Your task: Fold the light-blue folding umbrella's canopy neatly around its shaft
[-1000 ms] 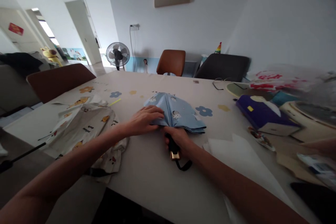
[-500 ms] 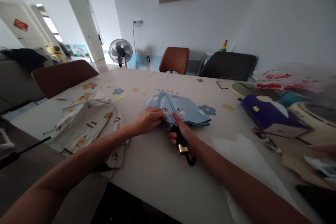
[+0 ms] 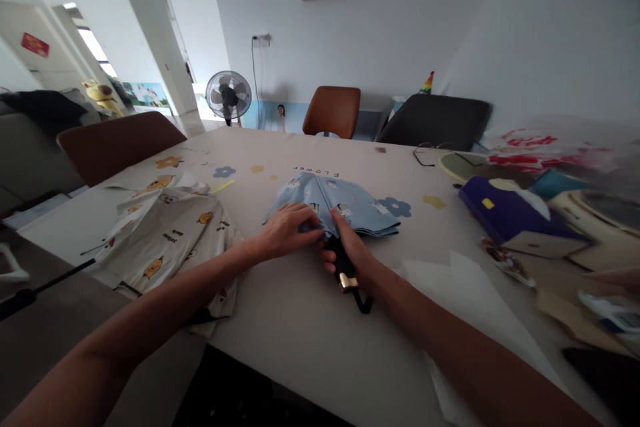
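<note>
A light-blue folding umbrella with small printed figures lies half-collapsed on the table, its folds spread away from me. My right hand is wrapped round the top of its black handle, thumb along the canopy. The handle ends in a gold-coloured band and a black strap. Left of it, my left hand has bent fingers gathered on the canopy's near edge, close to the handle; the fingertips are partly hidden. To the left lies a loose off-white umbrella with yellow duck prints, beside my left forearm.
The table has a flower-printed cover. On its right are a purple tissue box, glasses, a plastic bag and a white sheet. Chairs and a fan stand beyond. A black rod juts out at left.
My left hand has shifted slightly at the canopy's near edge, and its fingers reach closer to the handle. More of the blue canopy shows on its left side. My right hand keeps its grip.
</note>
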Available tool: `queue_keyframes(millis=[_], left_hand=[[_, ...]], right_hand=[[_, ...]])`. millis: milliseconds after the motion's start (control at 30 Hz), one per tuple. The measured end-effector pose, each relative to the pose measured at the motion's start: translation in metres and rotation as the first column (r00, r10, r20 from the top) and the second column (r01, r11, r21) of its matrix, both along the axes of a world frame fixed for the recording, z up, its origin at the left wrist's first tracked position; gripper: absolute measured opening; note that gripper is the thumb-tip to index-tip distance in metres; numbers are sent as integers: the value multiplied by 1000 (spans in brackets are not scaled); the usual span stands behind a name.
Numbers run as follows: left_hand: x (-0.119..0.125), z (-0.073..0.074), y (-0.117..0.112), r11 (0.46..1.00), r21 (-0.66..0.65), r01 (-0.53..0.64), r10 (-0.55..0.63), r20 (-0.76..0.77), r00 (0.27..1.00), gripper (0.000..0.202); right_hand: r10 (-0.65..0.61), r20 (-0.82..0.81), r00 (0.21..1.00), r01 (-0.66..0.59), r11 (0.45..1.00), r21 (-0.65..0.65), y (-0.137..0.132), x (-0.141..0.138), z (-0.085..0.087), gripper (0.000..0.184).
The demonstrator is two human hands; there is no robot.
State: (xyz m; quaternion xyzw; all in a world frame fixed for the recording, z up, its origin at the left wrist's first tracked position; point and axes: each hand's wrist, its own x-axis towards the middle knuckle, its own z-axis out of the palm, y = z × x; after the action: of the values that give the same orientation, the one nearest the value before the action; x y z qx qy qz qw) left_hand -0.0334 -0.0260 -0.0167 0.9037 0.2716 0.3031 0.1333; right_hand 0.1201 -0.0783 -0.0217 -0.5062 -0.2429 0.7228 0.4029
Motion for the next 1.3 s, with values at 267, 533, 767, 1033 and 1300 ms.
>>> queue_keyframes(millis=[267, 533, 767, 1033, 1300], left_hand=[[2, 2, -1, 995, -68, 73, -67, 92, 994, 14], [5, 4, 1, 978, -194, 74, -65, 54, 996, 13], [8, 1, 1, 970, -242, 10, -13, -7, 1000, 17], [8, -4, 3, 950, -309, 48, -31, 61, 998, 13], [3, -1, 11, 945, -290, 149, -141, 50, 989, 10]], right_hand=[[-2, 45, 999, 3, 1000, -18, -2, -2, 1, 59], [-47, 53, 997, 44, 997, 58, -2, -3, -3, 47], [-18, 105, 994, 14, 999, 37, -3, -2, -5, 50], [15, -21, 1000, -13, 995, 98, -3, 1, -6, 22], [94, -9, 996, -94, 995, 41, -4, 3, 0, 12]])
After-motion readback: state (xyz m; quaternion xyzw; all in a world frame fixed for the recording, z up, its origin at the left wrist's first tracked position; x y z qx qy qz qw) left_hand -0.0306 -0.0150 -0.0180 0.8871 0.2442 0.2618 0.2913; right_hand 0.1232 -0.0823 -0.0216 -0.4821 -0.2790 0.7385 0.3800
